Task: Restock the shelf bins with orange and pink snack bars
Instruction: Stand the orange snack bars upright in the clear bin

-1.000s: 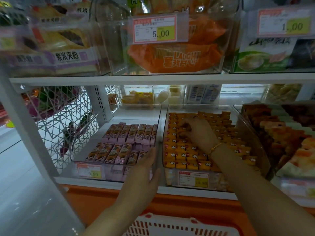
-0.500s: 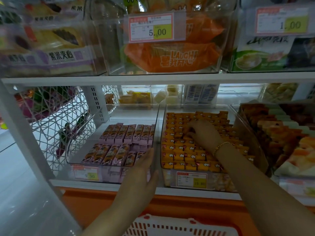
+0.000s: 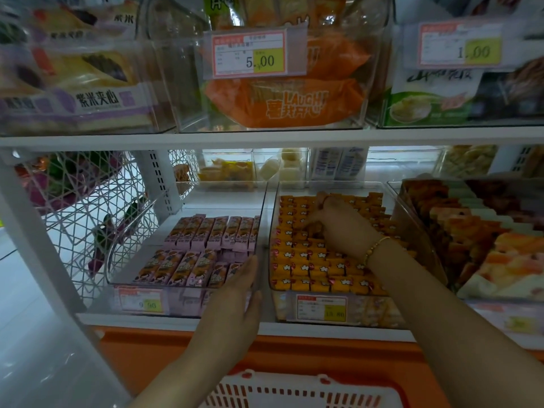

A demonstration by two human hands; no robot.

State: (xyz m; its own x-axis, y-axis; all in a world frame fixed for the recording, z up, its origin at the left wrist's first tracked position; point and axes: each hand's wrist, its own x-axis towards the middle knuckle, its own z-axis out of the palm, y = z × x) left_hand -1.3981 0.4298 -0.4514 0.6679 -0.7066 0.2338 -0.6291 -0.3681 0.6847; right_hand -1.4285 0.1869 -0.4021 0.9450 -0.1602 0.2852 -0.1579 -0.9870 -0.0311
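Orange snack bars (image 3: 309, 269) are looking light, slick, crushable; pinching their sides suits. Right grip (image 3: 338, 228) is curling among them, hold unclear; left grip (image 3: 232, 301), released, touching pink bin (image 3: 173, 301).

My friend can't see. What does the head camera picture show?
A person's right hand reaches among orange snack bars packed in a clear shelf bin, while the left hand rests flat against the neighbouring bin of pink snack bars.

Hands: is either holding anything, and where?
Left hand rests open against the pink-bar bin, gripping nothing. Right hand lies among the orange bars; any grip is hidden.
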